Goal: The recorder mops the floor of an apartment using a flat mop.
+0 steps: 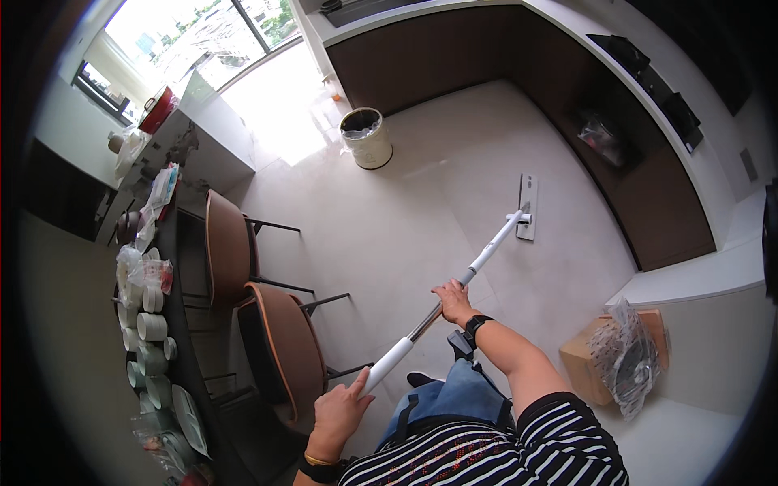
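Note:
I hold a flat mop with a white and silver pole (pixel 489 249) that slants away from me to the right. My left hand (pixel 339 413) is closed around the white grip at the pole's near end, its index finger lying along it. Farther up, my right hand (pixel 455 303) is wrapped round the pole near the grey joint. The mop's narrow rectangular head (pixel 527 207) rests flat on the pale floor (pixel 421 227), close to the brown cabinet fronts on the right. The underside of the head is hidden.
A cream waste bin (pixel 369 146) with a liner stands on the floor ahead. Brown chairs (pixel 288 344) with dark legs line the left, beside a dark table crowded with bowls (pixel 151 326). At right is a cardboard box (pixel 590 360) with plastic wrap. Brown cabinets (pixel 429 57) border the far side.

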### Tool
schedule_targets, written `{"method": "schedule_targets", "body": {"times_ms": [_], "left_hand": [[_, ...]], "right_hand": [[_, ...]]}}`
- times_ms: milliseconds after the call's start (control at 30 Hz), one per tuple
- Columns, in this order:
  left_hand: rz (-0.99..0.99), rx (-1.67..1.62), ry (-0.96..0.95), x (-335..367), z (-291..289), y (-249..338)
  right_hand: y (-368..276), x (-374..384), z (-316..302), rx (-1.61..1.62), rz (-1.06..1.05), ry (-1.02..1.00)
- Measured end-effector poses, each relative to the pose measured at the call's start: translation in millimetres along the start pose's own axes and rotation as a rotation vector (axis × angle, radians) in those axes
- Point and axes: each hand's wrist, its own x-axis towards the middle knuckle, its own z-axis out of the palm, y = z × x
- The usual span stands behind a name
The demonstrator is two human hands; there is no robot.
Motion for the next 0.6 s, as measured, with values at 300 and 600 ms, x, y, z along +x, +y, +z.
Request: {"method": "schedule_targets", "body": {"times_ms": [300,600], "left_hand": [[-0.469,-0.517,-0.065,-159.4,74.5,-65.6],[-0.877,-0.940,0.061,-335.0,45.4,-64.1]], "right_hand": [[-165.6,-14.0,106.9,-0.247,-0.472,-0.485],[-295.8,-137.2,154.9,-0.146,-0.833,-0.765]]}}
